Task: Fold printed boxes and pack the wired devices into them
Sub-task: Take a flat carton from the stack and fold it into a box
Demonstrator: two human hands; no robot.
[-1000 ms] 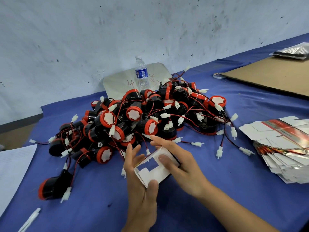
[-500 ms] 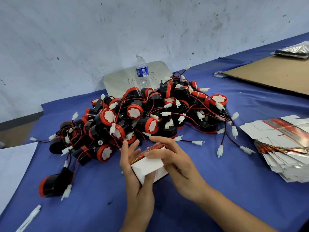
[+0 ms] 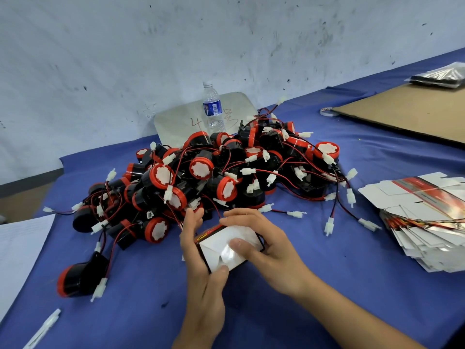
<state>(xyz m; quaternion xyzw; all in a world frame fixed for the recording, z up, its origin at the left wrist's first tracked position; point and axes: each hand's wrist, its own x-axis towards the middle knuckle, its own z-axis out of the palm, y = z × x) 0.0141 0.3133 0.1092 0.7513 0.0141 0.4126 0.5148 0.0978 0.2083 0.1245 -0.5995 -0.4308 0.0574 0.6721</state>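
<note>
Head view: a box point(image 3: 227, 244) sits between both hands, held just above the table point(image 3: 314, 311), in front of the near edge of the device pile point(image 3: 226, 172). Its white end flaps face up toward the camera, and a red and yellow printed side shows along its far left edge.

The left hand point(image 3: 201, 280) grips the box from the left. Its fingers stand up along the left wall and its thumb hooks the near bottom corner. The right hand point(image 3: 274, 253) grips it from the right. Its fingers curl over the far top edge and its thumb presses flat on the white flap near the middle.

The pile of black and red devices with red wires and white plugs lies just beyond the fingertips. One device point(image 3: 78, 280) lies apart from it, to the left of the hands.

A stack of flat boxes point(image 3: 422, 222) lies well to the right. A bottle point(image 3: 213, 109) stands behind the pile. A cardboard sheet point(image 3: 415, 114) lies at far right and paper point(image 3: 17, 248) at far left.
</note>
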